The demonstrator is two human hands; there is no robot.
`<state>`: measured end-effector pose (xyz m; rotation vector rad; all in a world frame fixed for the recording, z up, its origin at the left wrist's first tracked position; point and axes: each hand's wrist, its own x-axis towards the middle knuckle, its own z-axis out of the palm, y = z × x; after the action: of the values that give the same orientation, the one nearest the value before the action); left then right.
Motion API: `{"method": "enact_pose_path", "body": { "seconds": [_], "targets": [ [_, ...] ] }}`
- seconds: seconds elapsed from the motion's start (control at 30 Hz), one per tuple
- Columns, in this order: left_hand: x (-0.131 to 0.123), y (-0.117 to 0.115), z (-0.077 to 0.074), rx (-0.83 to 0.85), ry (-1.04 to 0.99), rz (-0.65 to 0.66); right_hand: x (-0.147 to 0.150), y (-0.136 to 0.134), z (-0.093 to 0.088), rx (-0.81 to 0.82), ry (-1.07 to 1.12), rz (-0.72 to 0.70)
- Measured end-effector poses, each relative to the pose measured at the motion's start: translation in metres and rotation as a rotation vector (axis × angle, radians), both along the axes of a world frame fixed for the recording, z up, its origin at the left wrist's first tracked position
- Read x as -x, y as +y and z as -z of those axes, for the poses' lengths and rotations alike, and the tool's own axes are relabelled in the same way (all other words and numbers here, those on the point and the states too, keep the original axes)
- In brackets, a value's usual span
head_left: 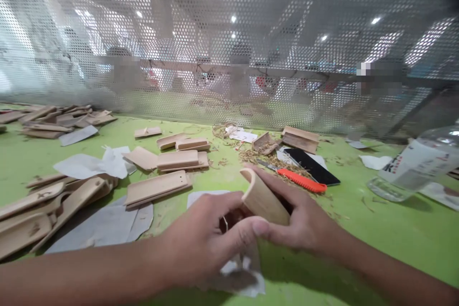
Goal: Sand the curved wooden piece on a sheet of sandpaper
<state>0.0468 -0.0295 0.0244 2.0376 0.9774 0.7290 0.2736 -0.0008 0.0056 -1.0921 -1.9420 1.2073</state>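
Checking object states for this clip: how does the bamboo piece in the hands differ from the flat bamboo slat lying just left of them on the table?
The held bamboo piece is curved and gripped tilted by the left hand and right hand; the flat slat lies untouched on the green table. The slat looks longer and has a small hole near one end; none shows on the held piece. Both are pale tan bamboo.

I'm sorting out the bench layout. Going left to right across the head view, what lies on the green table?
Pile of wooden pieces → white paper → flat wooden slabs → curved wooden piece held by left hand and right hand → orange-handled knife → clear plastic bottle.
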Motion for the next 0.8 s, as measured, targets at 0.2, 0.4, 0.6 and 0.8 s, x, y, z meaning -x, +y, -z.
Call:
{"method": "enact_pose_path", "body": {
  "seconds": [0.2,0.4,0.6,0.8],
  "targets": [
    [0.003,0.008,0.005,-0.021,-0.044,-0.012,0.001,-0.006,0.011,-0.151,-0.107,0.092],
    [0.006,0.016,0.002,-0.018,-0.186,0.056,0.003,-0.009,0.005,0.071,0.101,0.187],
    [0.005,0.009,-0.007,0.016,-0.33,0.069,0.007,-0.028,0.023,0.909,0.503,0.171],
    [0.01,0.013,0.006,-0.072,0.099,0.083,-0.01,-0.037,0.009,0.761,0.392,0.2]
  ]
}}
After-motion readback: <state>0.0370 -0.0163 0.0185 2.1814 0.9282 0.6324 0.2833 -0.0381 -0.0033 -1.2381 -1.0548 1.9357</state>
